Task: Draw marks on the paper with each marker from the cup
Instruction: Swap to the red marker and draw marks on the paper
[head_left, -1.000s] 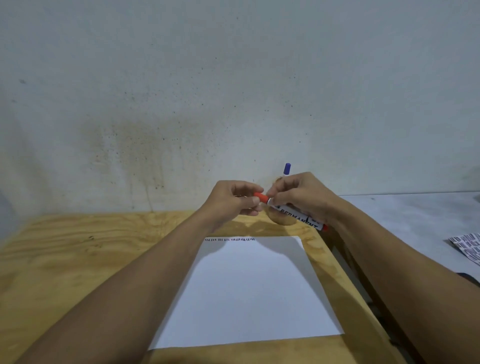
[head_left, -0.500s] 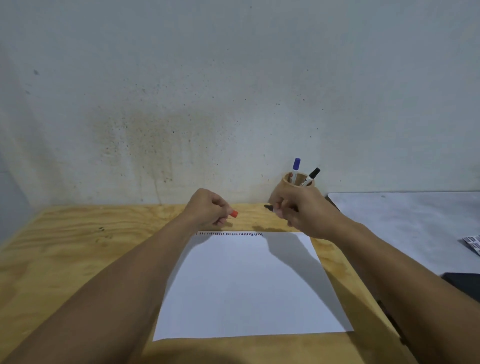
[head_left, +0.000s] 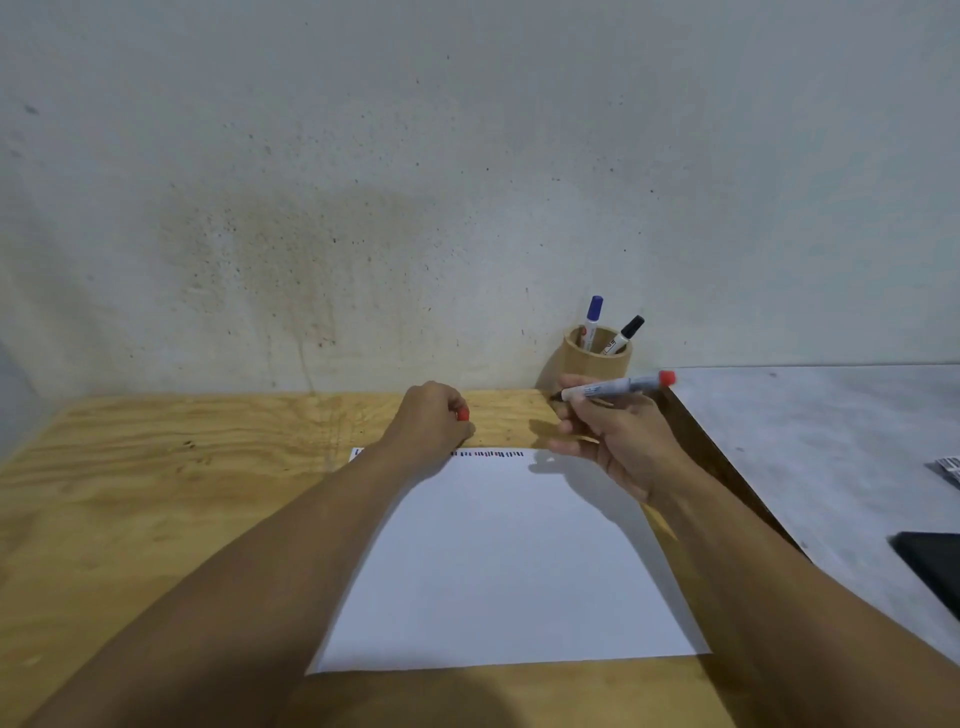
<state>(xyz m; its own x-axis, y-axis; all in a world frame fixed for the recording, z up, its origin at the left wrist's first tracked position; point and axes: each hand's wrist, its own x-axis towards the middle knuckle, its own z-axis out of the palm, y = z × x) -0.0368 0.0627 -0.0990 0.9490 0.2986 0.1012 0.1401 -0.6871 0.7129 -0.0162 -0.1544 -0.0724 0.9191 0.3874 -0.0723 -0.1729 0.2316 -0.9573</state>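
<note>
A white sheet of paper (head_left: 509, 561) lies on the wooden table (head_left: 156, 493), with a row of short marks (head_left: 488, 454) along its far edge. My left hand (head_left: 428, 423) rests at that far edge, closed on a red marker cap (head_left: 462, 414). My right hand (head_left: 618, 436) holds the uncapped red marker (head_left: 615, 387) above the paper's far right corner, its tip pointing left. A wooden cup (head_left: 597, 361) stands by the wall behind my right hand. It holds a blue marker (head_left: 592, 317) and a black marker (head_left: 626, 332).
A stained wall rises right behind the table. To the right is a lower grey surface (head_left: 831, 457) with a dark flat object (head_left: 930, 566) and a printed packet (head_left: 948, 467) at its right edge. The table's right edge runs just beyond my right forearm.
My hands pulled the cap off the red marker and moved apart. The left hand dropped to the paper's far edge with the cap. The right hand turned the marker level.
</note>
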